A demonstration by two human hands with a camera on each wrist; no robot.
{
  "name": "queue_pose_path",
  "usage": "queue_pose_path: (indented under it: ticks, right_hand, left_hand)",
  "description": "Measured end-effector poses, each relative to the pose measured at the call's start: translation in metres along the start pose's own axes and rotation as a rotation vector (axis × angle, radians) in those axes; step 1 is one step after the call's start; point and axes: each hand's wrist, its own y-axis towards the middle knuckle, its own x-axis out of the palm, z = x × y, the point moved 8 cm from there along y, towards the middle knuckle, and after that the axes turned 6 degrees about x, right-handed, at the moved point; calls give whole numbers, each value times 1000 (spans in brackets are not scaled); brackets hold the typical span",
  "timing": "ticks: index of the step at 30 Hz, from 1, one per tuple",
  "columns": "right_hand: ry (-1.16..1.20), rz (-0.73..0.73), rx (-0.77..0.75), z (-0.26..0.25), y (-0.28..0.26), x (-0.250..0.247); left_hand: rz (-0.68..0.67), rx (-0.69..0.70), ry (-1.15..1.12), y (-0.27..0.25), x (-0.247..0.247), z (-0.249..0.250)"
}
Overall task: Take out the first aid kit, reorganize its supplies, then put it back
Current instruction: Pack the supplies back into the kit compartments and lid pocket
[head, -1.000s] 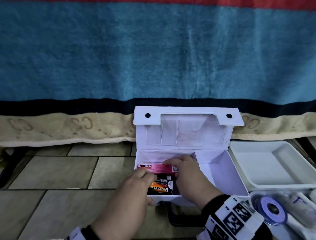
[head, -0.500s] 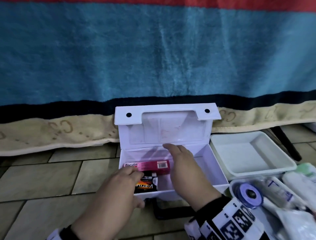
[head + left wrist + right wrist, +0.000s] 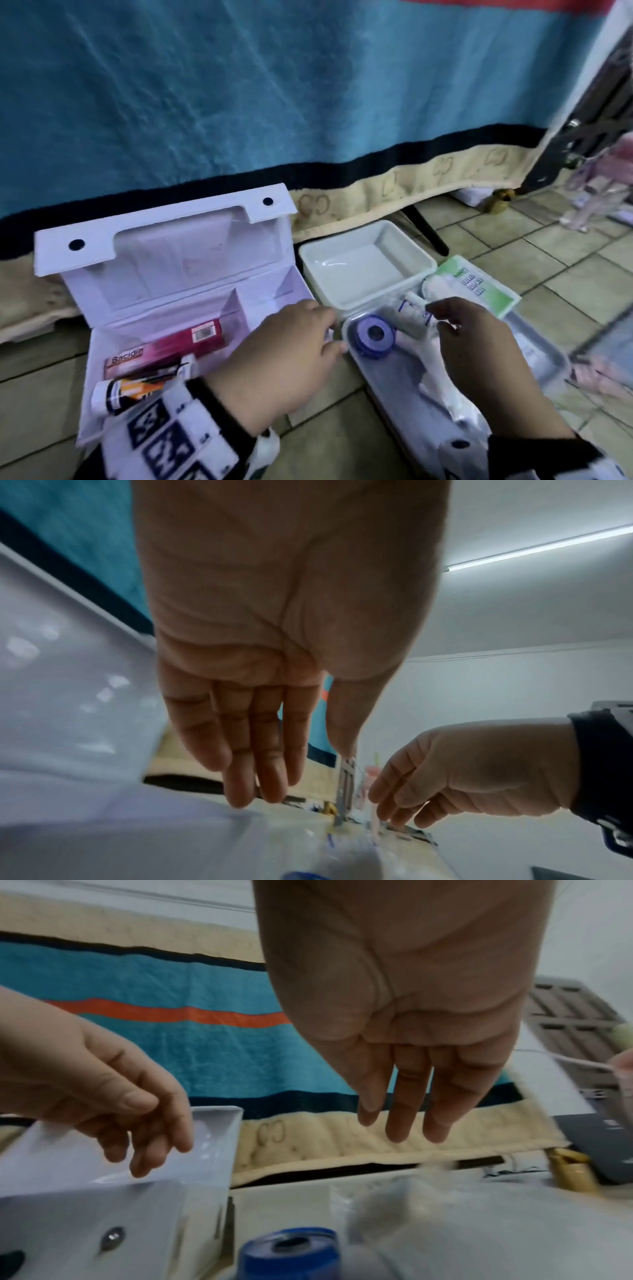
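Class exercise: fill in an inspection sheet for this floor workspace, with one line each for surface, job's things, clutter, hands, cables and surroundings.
Surface: tiled floor, beige, dark grout.
Job's things: white first aid box open, lid upright; pink Bacidin carton and orange tube in its left compartment. Blue tape roll, wrapped bandage roll and green packet lie on the flat tray.
Clutter: empty white dish beside the box.
Hands: left hand and right hand both empty, fingers relaxed, over the tray end.
Cables: nothing seen.
Surroundings: blue striped blanket hanging behind.
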Motion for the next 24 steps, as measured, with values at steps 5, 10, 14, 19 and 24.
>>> queue_pose_path:
  ticks: [5, 10, 14, 19, 24]
  right_hand:
    - [-11, -8, 104, 38, -10, -1]
    - [61, 31, 161, 60, -11, -6]
    - [136, 72, 188, 73, -12, -12]
    - [190, 98, 166, 70, -16, -14]
    - [136, 105, 37, 45, -17, -8]
  left_hand:
    - [-179, 142, 235, 47, 50, 40]
    - [-306, 80, 452, 64, 79, 43]
    - [-257, 39, 433, 66, 78, 42]
    - [-24, 9, 222, 63, 46, 40]
    - [111, -71, 71, 59, 23, 23]
